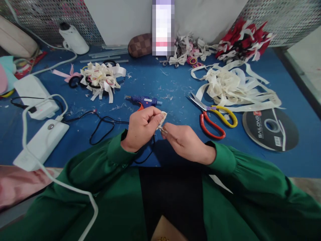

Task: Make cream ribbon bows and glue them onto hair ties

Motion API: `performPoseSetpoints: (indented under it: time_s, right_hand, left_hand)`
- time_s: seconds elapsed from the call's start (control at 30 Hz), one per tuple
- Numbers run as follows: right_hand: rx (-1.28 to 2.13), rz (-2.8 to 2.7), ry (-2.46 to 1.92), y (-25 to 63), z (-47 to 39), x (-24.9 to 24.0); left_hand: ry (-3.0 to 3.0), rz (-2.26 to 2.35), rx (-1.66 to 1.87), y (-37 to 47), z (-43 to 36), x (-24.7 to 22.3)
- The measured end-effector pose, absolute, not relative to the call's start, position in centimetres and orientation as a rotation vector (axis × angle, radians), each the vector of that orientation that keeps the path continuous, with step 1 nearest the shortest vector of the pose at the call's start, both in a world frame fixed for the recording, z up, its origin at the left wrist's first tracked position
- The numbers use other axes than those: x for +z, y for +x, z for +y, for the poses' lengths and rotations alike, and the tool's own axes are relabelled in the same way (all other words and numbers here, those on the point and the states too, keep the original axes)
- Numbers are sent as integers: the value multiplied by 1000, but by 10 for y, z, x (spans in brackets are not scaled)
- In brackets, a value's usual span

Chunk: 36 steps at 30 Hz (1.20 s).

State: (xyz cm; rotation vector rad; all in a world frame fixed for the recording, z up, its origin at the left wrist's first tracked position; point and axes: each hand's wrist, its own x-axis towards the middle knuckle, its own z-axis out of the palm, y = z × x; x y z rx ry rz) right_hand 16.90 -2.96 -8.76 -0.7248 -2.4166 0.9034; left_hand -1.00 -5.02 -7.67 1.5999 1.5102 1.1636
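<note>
- Blue counter [150,73] across the scene, backed at the far side by a pale board [117,20] and perforated panels [293,20].
- Step in hand, by the look of it: folding or gathering a small cream ribbon piece [163,117]; exact fold too small to tell.
- Likely called for next: a firm fingertip pinch on the folds, with care against letting them slip open.
- Left hand [140,127] curled, thumb and forefinger gripping the upper part of the cream ribbon piece.
- Right hand [184,140] also curled, fingertips closed on its lower end.
- Cream ribbon piece thus between both hands, near the middle of the scene.
- Just beyond the left hand, a blue glue gun [143,100], nozzle toward the left.
- To the right of the right hand, scissors [218,108]; farther right, a black spool [260,129].
- Beyond the scissors, a tangle of loose ribbon [223,83]; far left, a heap of ribbon bows [101,78].
</note>
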Motion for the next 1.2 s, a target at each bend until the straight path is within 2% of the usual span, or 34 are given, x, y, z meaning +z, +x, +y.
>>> performPoseSetpoints:
  time_s: [0.17, 0.4, 0.63, 0.87, 1.2]
  right_hand:
    - [1214, -2142, -767, 168, -21, -90]
    - [1815, -1650, -801, 165, -16, -84]
    - [1899, -1490, -851, 162, -22, -92]
    - [1815, -1532, -824, 159, -23, -92]
    - [2066, -1360, -853, 156, -28, -93]
  left_hand:
    - [1634, 1499, 1163, -9, -50, -77]
    - [1749, 1548, 1148, -10, -53, -79]
    - [1797, 1540, 1099, -8, -53, -79]
    - [1352, 1338, 1027, -10, -47, -79]
    - [1701, 1431, 997, -7, -54, -76]
